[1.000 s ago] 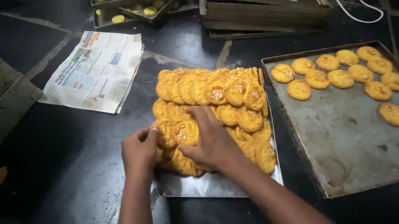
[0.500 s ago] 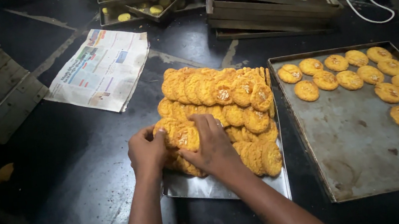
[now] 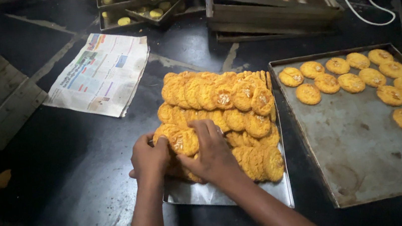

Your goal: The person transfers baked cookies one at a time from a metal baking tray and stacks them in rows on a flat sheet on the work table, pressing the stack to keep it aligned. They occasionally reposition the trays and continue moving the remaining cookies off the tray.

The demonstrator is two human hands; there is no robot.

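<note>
A heap of round golden-yellow cookies (image 3: 225, 107) lies in overlapping rows on a flat metal sheet (image 3: 220, 194) on the dark floor. My left hand (image 3: 149, 158) grips the near-left end of the heap, fingers curled round a short stack of cookies (image 3: 181, 141). My right hand (image 3: 212, 153) presses on the same stack from the right, fingers spread over its top. Both forearms reach in from the bottom of the frame.
To the right sits a large metal baking tray (image 3: 361, 145) with several cookies (image 3: 353, 80) along its far and right sides. A folded newspaper (image 3: 100, 74) lies at the left. Stacked trays (image 3: 269, 4) and small tins stand behind, with a white cable (image 3: 365, 3) at the top right.
Both hands stay closed round the same near-left stack of cookies. The camera has shifted slightly, so the scene sits a little lower and to the right.
</note>
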